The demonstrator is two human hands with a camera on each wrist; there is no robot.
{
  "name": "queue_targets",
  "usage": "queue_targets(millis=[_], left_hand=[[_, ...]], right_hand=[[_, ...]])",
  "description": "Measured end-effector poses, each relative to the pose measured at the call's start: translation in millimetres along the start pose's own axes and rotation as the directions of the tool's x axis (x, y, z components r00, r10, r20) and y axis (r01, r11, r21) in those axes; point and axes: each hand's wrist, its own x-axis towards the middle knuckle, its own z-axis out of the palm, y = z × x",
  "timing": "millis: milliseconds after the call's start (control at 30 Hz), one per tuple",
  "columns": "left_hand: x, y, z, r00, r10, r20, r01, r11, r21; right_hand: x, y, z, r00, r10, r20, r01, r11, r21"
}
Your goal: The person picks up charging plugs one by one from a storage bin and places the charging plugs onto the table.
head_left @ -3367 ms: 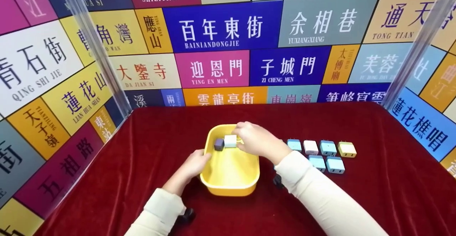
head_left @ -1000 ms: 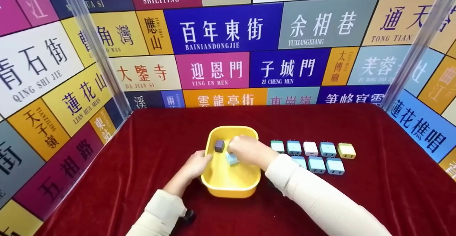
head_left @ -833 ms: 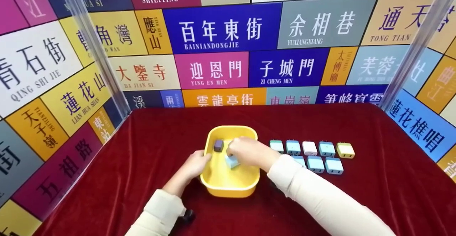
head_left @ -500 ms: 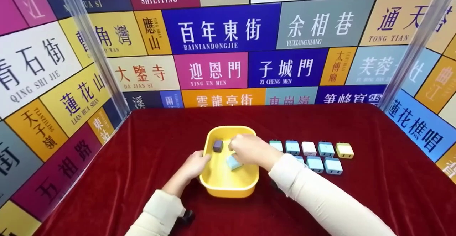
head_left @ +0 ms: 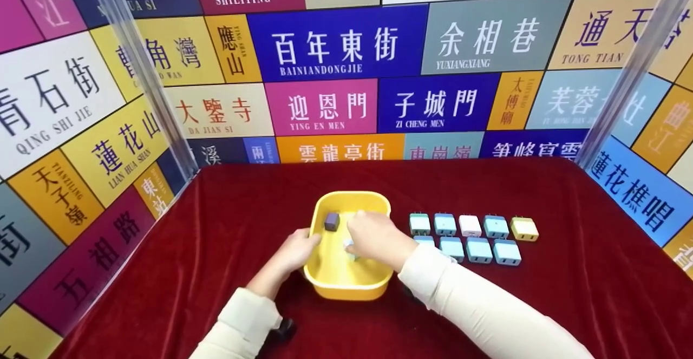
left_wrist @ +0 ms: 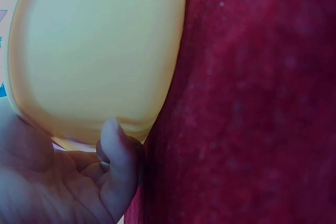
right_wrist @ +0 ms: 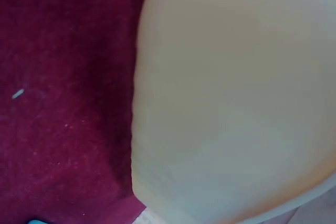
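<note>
On the red cloth stands a yellow plastic basin. My left hand grips its left side; the left wrist view shows the thumb and curled fingers at the basin's wall. My right hand reaches down inside and pinches a light-blue plug charger, mostly hidden by the fingers. A small dark purple block lies near the basin's back left corner. In the right wrist view the outer wall of the basin fills most of the picture, and the hand does not show.
Right of the basin, several plug chargers lie in two rows: light-blue ones, a white one and a yellow one at the far right. Behind the red cloth stands a wall of coloured name panels.
My right hand has brought the light-blue charger from the back of the basin towards its middle and turned it. The hand now covers more of it. My left hand and the purple block stay put.
</note>
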Motion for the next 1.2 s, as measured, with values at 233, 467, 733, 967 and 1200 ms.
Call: queue_targets(millis=[233,467,733,967,1200], left_hand=[[-18.1,22.7,0.4,1.0,-0.007,-0.009,0.008,0.999,0.032],[1.5,-2.0,0.3,1.0,0.006,-0.003,-0.005,1.0,0.027],[-8.9,11.6,0.5,1.0,0.021,0.009,-0.022,0.999,0.029],[-14.7,19.8,-0.3,1.0,-0.002,0.0,0.002,1.0,0.022],[-40.4,46.6,0.0,1.0,0.023,-0.011,-0.023,0.999,0.023]], right_hand=[[-4.0,-1.1,-6.1,0.998,-0.03,0.062,0.028,0.999,0.03],[-10.1,-2.0,-9.0,0.99,-0.103,0.093,0.103,0.995,-0.004],[-22.7,2.6,-4.3,0.988,-0.144,0.057,0.142,0.989,0.053],[-29.4,5.6,0.0,0.988,-0.151,0.032,0.146,0.982,0.118],[-35.0,9.1,2.3,0.979,-0.201,-0.022,0.202,0.969,0.145]])
